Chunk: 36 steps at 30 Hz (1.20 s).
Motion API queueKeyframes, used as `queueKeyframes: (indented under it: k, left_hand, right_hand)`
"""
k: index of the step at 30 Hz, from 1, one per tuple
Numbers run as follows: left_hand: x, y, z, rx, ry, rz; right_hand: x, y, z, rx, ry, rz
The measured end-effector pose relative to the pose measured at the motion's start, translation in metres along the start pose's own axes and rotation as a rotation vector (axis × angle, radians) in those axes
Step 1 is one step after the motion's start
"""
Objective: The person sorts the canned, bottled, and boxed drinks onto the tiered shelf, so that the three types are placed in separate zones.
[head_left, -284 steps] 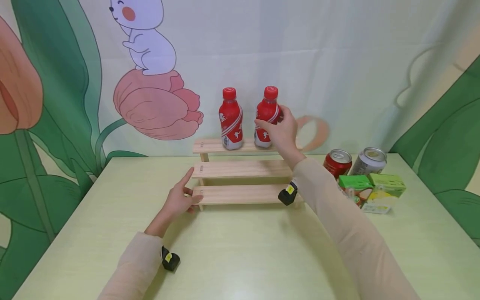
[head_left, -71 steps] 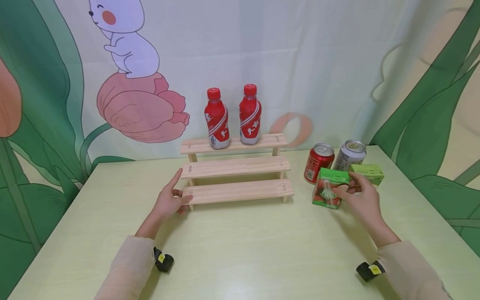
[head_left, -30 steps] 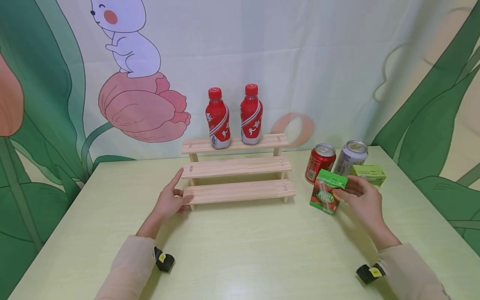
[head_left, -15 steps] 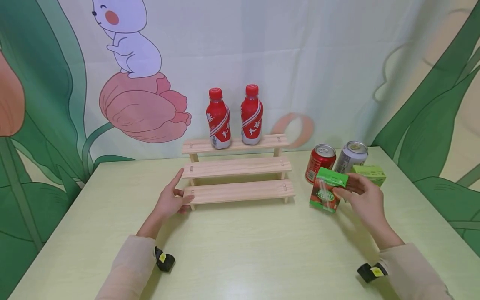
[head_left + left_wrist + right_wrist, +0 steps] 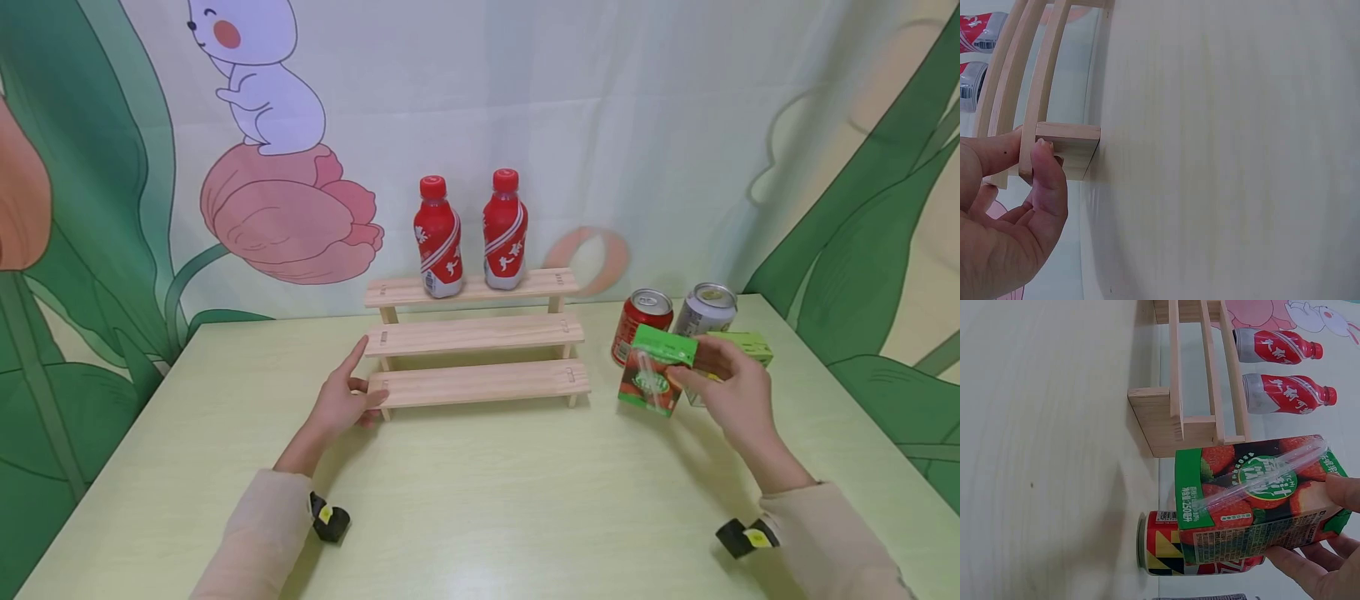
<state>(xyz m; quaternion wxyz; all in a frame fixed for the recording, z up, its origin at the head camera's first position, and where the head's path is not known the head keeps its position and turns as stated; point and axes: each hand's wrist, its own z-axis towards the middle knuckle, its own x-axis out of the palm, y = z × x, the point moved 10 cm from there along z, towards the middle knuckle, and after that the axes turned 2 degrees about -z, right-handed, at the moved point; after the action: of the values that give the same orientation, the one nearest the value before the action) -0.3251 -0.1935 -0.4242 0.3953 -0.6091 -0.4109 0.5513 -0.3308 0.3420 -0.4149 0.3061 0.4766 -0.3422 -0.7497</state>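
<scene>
My right hand [image 5: 723, 385] grips a green strawberry juice carton [image 5: 654, 372] with a straw on its face [image 5: 1254, 494], lifted a little off the table and tilted, to the right of the three-step wooden rack [image 5: 474, 337]. My left hand [image 5: 343, 402] holds the rack's lower left corner [image 5: 1063, 147], thumb on the leg and forefinger pointing up. Two red bottles [image 5: 438, 237] [image 5: 505, 231] stand side by side on the top step.
A red can [image 5: 640, 323], a silver can [image 5: 701, 311] and a second, lime-green carton [image 5: 742, 346] stand at the right rear of the pale table [image 5: 480, 500]. A printed curtain hangs right behind the rack.
My right hand has raised the strawberry carton slightly and drawn it a little up and back from the table. The left hand stays on the rack's corner.
</scene>
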Motion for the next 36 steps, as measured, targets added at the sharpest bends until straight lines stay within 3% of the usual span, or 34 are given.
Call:
queueKeyframes:
  k: [3, 8, 11, 17, 27, 36]
  left_hand:
    - [0.0, 0.001, 0.0, -0.005, -0.002, 0.002]
    - [-0.001, 0.001, 0.002, -0.004, -0.003, 0.005]
    - [-0.001, 0.001, 0.002, -0.003, -0.003, 0.002]
    - [-0.001, 0.0, 0.001, -0.008, -0.007, 0.003]
    - [0.0, 0.0, 0.0, -0.028, -0.006, 0.015]
    - [-0.001, 0.001, 0.001, -0.028, -0.008, 0.012]
  right_hand:
    - [-0.001, 0.013, -0.002, 0.01, 0.02, 0.042]
    - [-0.009, 0.091, -0.027, 0.029, 0.075, 0.066]
    - [-0.011, 0.115, -0.033, 0.016, 0.079, 0.041]
    - [-0.003, 0.116, -0.028, 0.0, 0.089, 0.157]
    - [0.009, 0.142, -0.029, 0.01, 0.118, 0.1]
    - [0.02, 0.154, -0.025, -0.041, 0.13, 0.132]
